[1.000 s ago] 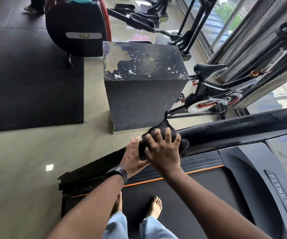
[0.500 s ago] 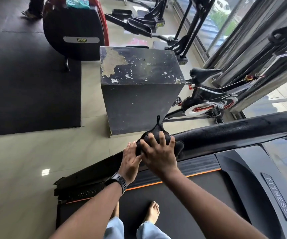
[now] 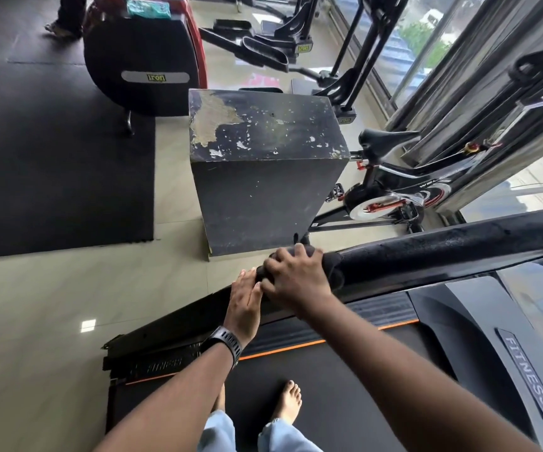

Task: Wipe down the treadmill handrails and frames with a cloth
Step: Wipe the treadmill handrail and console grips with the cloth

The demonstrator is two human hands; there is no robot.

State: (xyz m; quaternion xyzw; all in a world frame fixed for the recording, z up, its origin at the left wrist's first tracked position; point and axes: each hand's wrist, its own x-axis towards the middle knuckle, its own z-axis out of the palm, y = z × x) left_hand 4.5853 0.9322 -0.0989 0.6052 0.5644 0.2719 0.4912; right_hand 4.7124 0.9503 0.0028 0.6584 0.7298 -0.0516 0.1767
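Gripping the dark cloth [image 3: 333,275] around the end of the handrail [image 3: 442,251], the right hand [image 3: 296,282] sits just below the middle of the frame. Its fingers curl over the top of the padded bar, with the fabric bunched beneath them and a small tail poking up behind the knuckles. Just to its left, the left hand [image 3: 245,300] lies with fingers straight and together, touching the rail end beside the cloth and holding nothing; a watch [image 3: 224,345] is strapped on that wrist. From the hands the handrail runs off to the right edge, and the side frame [image 3: 172,324] slopes toward the lower left. Below it is the belt [image 3: 335,370], where bare feet [image 3: 289,402] stand near the bottom. Beyond the rail a scuffed black box [image 3: 263,197] fills the centre, with an exercise bike [image 3: 390,190] to its right. The likely trouble, as I judge it, is the cloth. It is wadded rather than spread, so a stroke along the bar could clean only a narrow strip. The wad could also slip from under the fingers and drop to the tiled floor [image 3: 68,305] on the far side. Leaning weight onto the rail from bare feet on a smooth belt could cost balance too. The side frame is not yet under the cloth.
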